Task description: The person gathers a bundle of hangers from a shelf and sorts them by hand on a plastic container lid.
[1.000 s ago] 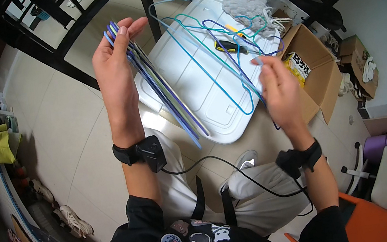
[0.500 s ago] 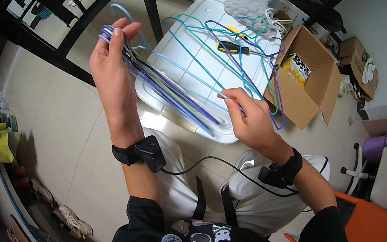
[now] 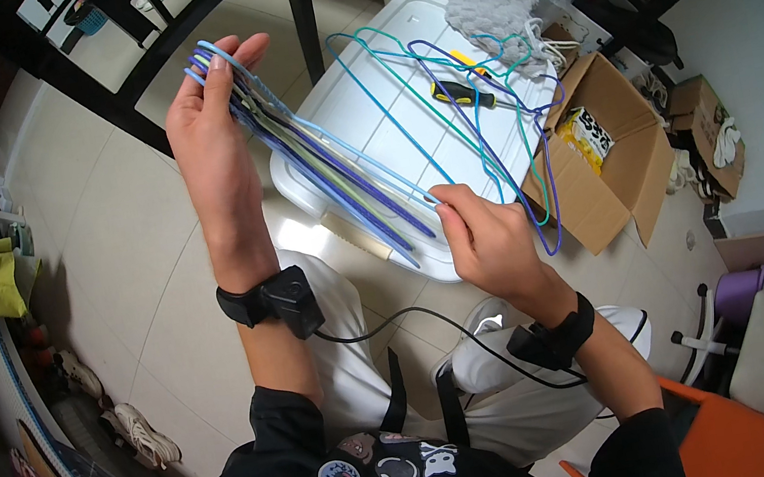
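A bunch of several coloured clothes hangers (image 3: 323, 170) hangs at a slant from my left hand (image 3: 210, 131), whose thumb and fingers close round the hook ends. My right hand (image 3: 491, 231) pinches the lower corner of a light blue hanger (image 3: 354, 155). The hook end of that hanger lies at my left hand, against the bunch. Beyond my right hand, loose hangers in blue, teal and purple (image 3: 457, 112) lie overlapping on a white plastic lid (image 3: 346, 74). A black and yellow screwdriver (image 3: 461, 95) lies under them.
An open cardboard box (image 3: 630, 134) with a yellow packet stands right of the lid. Grey knitted cloth (image 3: 492, 16) rests on the lid's far corner. A black chair frame (image 3: 305, 21) rises behind. A black cable (image 3: 394, 314) runs between my wrists.
The light blue hanger has moved left and toward me. Its hook, earlier apart from my left hand, is now at the hand with the others.
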`<action>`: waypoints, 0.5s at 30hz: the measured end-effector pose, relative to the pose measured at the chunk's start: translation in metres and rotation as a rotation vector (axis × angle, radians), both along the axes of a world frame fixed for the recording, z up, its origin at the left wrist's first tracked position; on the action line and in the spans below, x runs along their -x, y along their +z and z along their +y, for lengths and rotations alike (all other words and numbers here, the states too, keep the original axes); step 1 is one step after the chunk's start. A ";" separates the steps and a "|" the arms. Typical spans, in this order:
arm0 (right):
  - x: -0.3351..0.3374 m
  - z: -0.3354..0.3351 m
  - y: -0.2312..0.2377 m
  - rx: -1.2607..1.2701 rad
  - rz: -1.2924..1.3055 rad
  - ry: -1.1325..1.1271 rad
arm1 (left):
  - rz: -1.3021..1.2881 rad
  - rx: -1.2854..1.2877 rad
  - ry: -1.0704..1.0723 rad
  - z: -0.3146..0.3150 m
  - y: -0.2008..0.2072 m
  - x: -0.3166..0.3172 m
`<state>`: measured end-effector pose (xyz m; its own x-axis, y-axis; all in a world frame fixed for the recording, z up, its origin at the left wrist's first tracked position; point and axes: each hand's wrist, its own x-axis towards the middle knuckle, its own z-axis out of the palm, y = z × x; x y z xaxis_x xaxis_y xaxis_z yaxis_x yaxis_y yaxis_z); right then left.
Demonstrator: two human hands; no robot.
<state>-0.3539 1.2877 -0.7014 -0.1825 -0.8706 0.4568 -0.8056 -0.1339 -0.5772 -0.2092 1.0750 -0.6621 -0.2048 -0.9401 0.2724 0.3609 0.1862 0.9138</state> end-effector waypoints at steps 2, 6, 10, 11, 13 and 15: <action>-0.001 0.000 0.000 -0.018 0.007 0.029 | 0.001 0.010 0.002 0.000 0.001 -0.001; -0.001 -0.002 -0.006 -0.092 0.048 0.079 | 0.033 -0.004 -0.013 0.002 0.003 -0.001; 0.002 -0.002 -0.009 -0.158 0.075 0.088 | 0.015 -0.015 -0.040 0.005 0.006 0.001; 0.002 -0.001 -0.008 -0.206 0.069 0.093 | 0.015 -0.016 -0.042 0.006 0.005 0.002; 0.002 -0.001 -0.008 -0.252 0.062 0.100 | 0.005 -0.007 -0.052 0.008 0.006 0.005; 0.001 -0.001 -0.010 -0.219 0.035 0.116 | -0.010 -0.010 -0.048 0.011 0.007 0.007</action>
